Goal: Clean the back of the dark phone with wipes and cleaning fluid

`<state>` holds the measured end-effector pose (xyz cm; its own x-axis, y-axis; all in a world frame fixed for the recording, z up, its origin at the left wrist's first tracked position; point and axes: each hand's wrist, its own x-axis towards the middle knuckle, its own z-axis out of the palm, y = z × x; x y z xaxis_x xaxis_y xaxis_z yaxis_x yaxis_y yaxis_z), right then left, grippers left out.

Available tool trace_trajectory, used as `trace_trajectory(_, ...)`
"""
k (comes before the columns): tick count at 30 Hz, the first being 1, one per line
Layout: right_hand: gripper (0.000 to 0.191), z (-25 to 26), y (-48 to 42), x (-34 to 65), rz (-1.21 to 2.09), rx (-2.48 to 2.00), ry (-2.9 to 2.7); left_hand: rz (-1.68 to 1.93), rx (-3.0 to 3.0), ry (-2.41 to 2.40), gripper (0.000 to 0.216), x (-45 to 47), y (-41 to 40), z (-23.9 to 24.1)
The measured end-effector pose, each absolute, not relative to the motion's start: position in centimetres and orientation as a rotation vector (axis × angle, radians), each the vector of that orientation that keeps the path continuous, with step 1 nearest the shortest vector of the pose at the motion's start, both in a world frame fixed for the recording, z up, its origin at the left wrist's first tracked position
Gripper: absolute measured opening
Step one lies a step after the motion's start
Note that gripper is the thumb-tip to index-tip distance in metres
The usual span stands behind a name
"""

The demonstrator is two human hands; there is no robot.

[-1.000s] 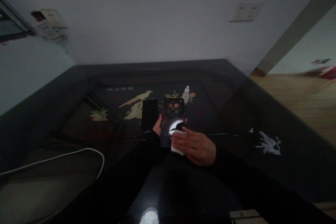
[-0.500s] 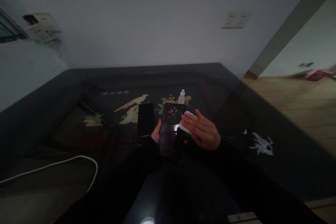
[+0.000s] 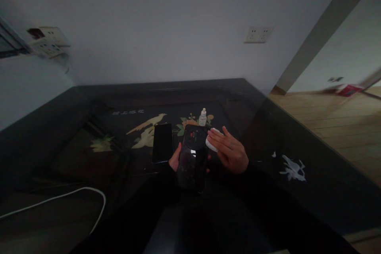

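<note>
Dark lacquered table (image 3: 268, 127) fills the view, a gold bird inlay (image 3: 149, 125) on its top. A black phone (image 3: 162, 148) lies flat on it beside the bird, and a small clear bottle (image 3: 203, 117) stands further back. A white cable (image 3: 74, 196) loops at the table's near left. A wall socket (image 3: 258, 34) sits above its far edge.

Second phone (image 3: 162, 143) left of held phone (image 3: 193, 156), bottle (image 3: 203, 117) behind

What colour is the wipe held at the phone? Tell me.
White, in the head view: the wipe sits under the right hand's fingers against the black phone.
</note>
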<state>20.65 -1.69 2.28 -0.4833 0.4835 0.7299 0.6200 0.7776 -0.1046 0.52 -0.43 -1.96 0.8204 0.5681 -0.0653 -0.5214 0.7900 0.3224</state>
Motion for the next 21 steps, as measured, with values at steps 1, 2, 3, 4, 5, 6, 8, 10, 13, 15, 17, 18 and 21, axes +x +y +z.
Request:
trace_trajectory(1,0.054,2.4,-1.6,20.7,-0.203,-0.855,-2.156,0.561,0.323,0.151,0.070,0.6,-0.5,-1.9)
trace_trajectory(2,0.053,2.7,-1.5,20.8,-0.179,-0.892,-2.132,0.525,0.352,0.142,0.067,0.7,-0.6,-1.8)
trace_trajectory(3,0.052,3.0,-1.4,20.9,-0.147,-0.926,-2.094,0.504,0.381,0.136,0.066,0.8,-0.7,-1.8)
trace_trajectory(4,0.051,3.3,-1.3,21.0,-0.107,-0.955,-2.038,0.499,0.407,0.131,0.066,0.9,-0.8,-1.7)
trace_trajectory(5,0.051,3.7,-1.2,21.2,-0.061,-0.983,-1.963,0.501,0.426,0.127,0.066,1.0,-0.9,-1.7)
trace_trajectory(6,0.050,4.0,-1.2,21.3,-0.016,-1.013,-1.875,0.506,0.439,0.127,0.066,1.1,-1.0,-1.8)
trace_trajectory(8,0.048,4.5,-1.3,21.4,0.066,-1.063,-1.724,0.516,0.449,0.130,0.066,1.1,-1.1,-1.9)
trace_trajectory(10,0.046,4.6,-1.4,21.2,0.130,-1.053,-1.719,0.512,0.438,0.139,0.067,1.1,-1.1,-1.9)
trace_trajectory(13,0.048,4.1,-1.7,20.8,0.133,-0.947,-1.922,0.539,0.398,0.150,0.065,1.1,-1.0,-1.9)
trace_trajectory(15,0.051,3.7,-1.8,20.7,0.061,-0.888,-2.048,0.541,0.392,0.150,0.064,1.0,-0.8,-1.8)
trace_trajectory(17,0.053,3.3,-1.8,20.8,-0.011,-0.854,-2.119,0.539,0.407,0.151,0.065,0.9,-0.7,-1.7)
trace_trajectory(18,0.054,3.2,-1.8,20.8,-0.031,-0.845,-2.134,0.534,0.414,0.153,0.065,0.9,-0.6,-1.7)
trace_trajectory(21,0.056,3.2,-1.7,20.8,-0.024,-0.855,-2.134,0.474,0.441,0.152,0.067,0.8,-0.6,-1.9)
